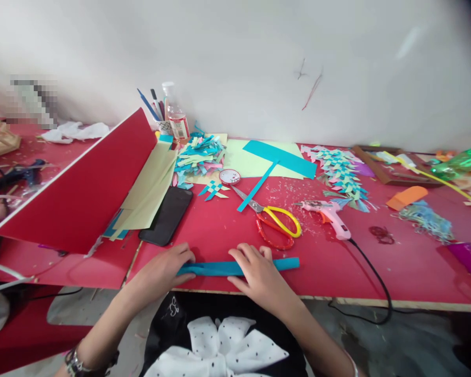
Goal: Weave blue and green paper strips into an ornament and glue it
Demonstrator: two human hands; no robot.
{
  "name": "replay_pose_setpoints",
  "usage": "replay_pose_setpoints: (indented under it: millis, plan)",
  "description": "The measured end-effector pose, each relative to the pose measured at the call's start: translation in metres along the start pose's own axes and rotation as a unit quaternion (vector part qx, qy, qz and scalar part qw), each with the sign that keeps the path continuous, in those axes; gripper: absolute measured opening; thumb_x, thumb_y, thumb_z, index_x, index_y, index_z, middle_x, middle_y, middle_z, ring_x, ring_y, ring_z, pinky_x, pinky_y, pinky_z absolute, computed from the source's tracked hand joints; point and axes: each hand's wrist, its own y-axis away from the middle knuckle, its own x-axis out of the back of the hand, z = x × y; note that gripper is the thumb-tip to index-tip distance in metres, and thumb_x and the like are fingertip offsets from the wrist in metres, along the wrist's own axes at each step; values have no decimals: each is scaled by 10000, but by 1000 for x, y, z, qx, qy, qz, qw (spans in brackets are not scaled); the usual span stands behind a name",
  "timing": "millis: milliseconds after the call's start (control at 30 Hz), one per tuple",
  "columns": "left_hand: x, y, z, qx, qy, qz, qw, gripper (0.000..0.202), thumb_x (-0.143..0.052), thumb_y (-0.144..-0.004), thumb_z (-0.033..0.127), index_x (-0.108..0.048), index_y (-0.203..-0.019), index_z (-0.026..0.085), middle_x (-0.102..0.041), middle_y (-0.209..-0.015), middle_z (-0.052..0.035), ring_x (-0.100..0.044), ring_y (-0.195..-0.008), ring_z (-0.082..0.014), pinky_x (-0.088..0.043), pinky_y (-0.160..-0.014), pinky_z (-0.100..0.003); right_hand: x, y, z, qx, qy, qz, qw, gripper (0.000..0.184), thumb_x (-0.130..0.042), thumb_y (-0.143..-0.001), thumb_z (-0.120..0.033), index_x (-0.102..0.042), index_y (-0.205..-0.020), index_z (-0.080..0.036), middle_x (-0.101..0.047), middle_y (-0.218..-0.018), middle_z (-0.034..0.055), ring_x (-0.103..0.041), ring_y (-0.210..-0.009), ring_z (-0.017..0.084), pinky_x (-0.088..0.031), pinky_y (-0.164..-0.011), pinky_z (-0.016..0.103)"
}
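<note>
A long blue paper strip (288, 263) lies flat along the near edge of the red table (337, 262). My left hand (165, 269) presses on its left end, fingers curled down onto the paper. My right hand (259, 275) lies over the strip's middle, fingers bent and pushing it against the tabletop. Just beyond my right hand sit scissors (275, 225) with one yellow and one red handle loop. A black phone (167, 214) lies just beyond my left hand.
A pink glue gun (329, 215) with a black cord lies right of the scissors. A red board (82, 188) leans at the left over pale green sheets. Woven paper pieces (343, 175), cut strips (200, 154), a tape roll (230, 176) and a bottle (176, 118) sit farther back.
</note>
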Motion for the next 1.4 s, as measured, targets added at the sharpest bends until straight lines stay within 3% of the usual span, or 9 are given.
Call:
replay_pose_setpoints:
  millis: [67, 133, 200, 433, 600, 733, 1000, 1200, 1400]
  plan:
    - [6, 0, 2, -6, -20, 19, 1000, 105, -495, -796, 268, -560, -799, 186, -526, -859, -36, -514, -789, -168, -377, -682, -263, 1, -6, -1, 3, -25, -18, 1000, 260, -501, -811, -299, -505, -1050, -196, -580, -928, 58, -505, -870, 188, -275, -779, 342]
    - [11, -1, 1, -25, -16, 43, 999, 121, -501, -795, 285, -580, -784, 194, -542, -834, -30, -507, -800, -168, -362, -699, -262, 4, -11, 2, 16, -44, -45, 998, 123, -466, -838, -274, -562, -863, -201, -593, -807, 14, -519, -800, 153, -257, -789, 342]
    - [15, -1, -2, -44, 20, 48, 998, 179, -465, -819, 316, -591, -782, 194, -561, -769, -17, -514, -733, -142, -353, -651, -231, 10, -13, 11, 31, -59, -56, 996, 191, -435, -857, -274, -557, -736, -190, -587, -745, -10, -521, -763, 128, -233, -824, 355]
    - [21, -10, 5, -49, 72, 125, 988, 300, -404, -845, 371, -574, -721, 158, -561, -653, -4, -508, -607, -103, -328, -549, -194, 37, -14, 28, 19, -99, -38, 994, 218, -420, -847, -371, -560, -833, -205, -615, -831, 1, -544, -802, 132, -257, -877, 345]
    - [35, -27, 37, -100, 97, 180, 974, 286, -429, -835, 356, -586, -709, 153, -550, -627, 1, -476, -568, -90, -332, -535, -193, 48, -27, 9, 3, -125, 7, 992, 256, -416, -841, -393, -585, -829, -201, -636, -775, 13, -561, -731, 136, -354, -684, 247]
    - [48, -30, 51, -52, 170, 215, 960, 225, -500, -789, 351, -592, -738, 151, -583, -679, -4, -492, -612, -92, -362, -572, -186, 63, -30, 6, 26, -138, 8, 990, 303, -378, -865, -355, -573, -703, -189, -585, -608, -7, -520, -576, 110, -324, -564, 218]
    - [48, -27, 51, 60, 207, 217, 952, 302, -473, -771, 383, -540, -609, 138, -437, -534, 47, -361, -518, -72, -285, -484, -177, 80, -28, 14, 35, -121, 16, 992, 246, -413, -856, -322, -586, -737, -194, -619, -675, -8, -530, -612, 106, -328, -591, 217]
    - [48, -26, 55, 79, 230, 216, 946, 355, -481, -758, 416, -493, -539, 137, -328, -487, 63, -287, -484, -60, -231, -450, -177, 74, -37, 8, 48, -121, 8, 991, 228, -429, -849, -330, -590, -757, -197, -602, -630, -20, -506, -566, 94, -300, -559, 206]
    - [45, -24, 52, 75, 267, 193, 941, 375, -475, -758, 439, -527, -551, 130, -367, -497, 56, -303, -486, -58, -235, -445, -175, 76, -38, 11, 67, -125, 2, 990, 311, -396, -865, -341, -585, -676, -182, -581, -586, -15, -480, -549, 87, -284, -553, 206]
